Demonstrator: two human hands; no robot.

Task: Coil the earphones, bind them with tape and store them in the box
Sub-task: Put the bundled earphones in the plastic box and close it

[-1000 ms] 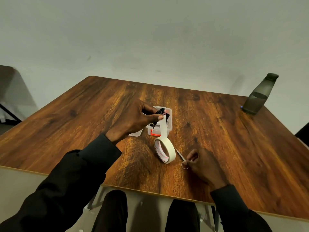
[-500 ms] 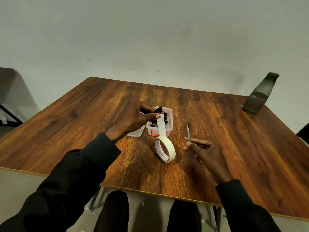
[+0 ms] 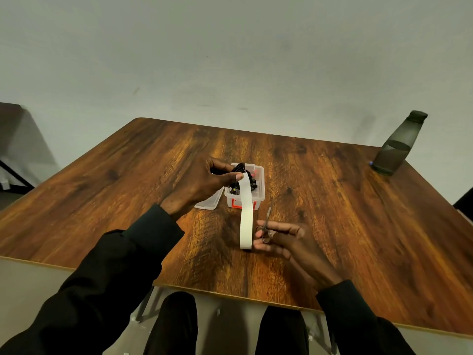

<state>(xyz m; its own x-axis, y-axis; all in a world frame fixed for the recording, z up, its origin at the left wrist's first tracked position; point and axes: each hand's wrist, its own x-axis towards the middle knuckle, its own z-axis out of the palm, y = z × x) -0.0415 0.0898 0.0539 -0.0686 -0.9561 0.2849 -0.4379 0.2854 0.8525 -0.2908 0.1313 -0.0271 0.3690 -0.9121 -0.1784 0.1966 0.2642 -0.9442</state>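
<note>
On the table (image 3: 358,213), starting at the left, the clear lid (image 3: 208,202) lies flat just beside the box (image 3: 259,185), w/ my wrist partly over it. My left hand (image 3: 202,181) is raised above it, fingers and thumb curled round the coiled black earphones (image 3: 236,169). The thumb tip pins the top end of the tape (image 3: 246,213) against the coil. The coil hangs over the open box, not in it yet.

Key relation: the tape strip runs as one long band from my left thumb down and toward me, so its long axis is approx. near-to-far. Its lower end is near the table, just left of my right fingertips. I can't tell if the roll down there rests on the wood or hangs.

The scissors (image 3: 267,219) sit just right of the strip, blades together and pointing away from me, roughly parallel to the band. My right hand (image 3: 289,242) holds them by the loops, other fingers spread loose. It's the nearer hand to the strip by far. I reckon the cut needs the blades opened and turned across the band, since lengthwise they'd only slide along it.

At the far right corner stands a dark bottle (image 3: 399,147), well apart.

Writing: none I can read. The box front has only a red latch, no brand.
</note>
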